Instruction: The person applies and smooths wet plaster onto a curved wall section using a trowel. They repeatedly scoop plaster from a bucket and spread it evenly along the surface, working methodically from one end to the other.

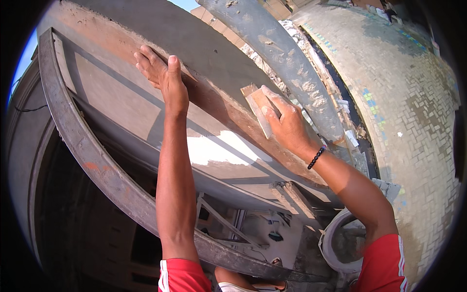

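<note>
My left hand (165,80) rests with fingers apart on the upper edge of a grey plastered ledge (126,68), which has a brownish strip along it. To its right, my right hand (287,121) grips a flat, pale wooden block (257,108) held against the brownish strip. The block's far side is partly hidden by my fingers. Below both hands, a bright white patch (219,146) shows on the plastered face, crossed by shadow bars.
A curved metal rail (99,168) runs beneath my arms. A weathered grey beam (282,53) lies beyond the ledge, with a paved yard (404,126) far below on the right. A round bucket-like container (331,238) sits at lower right.
</note>
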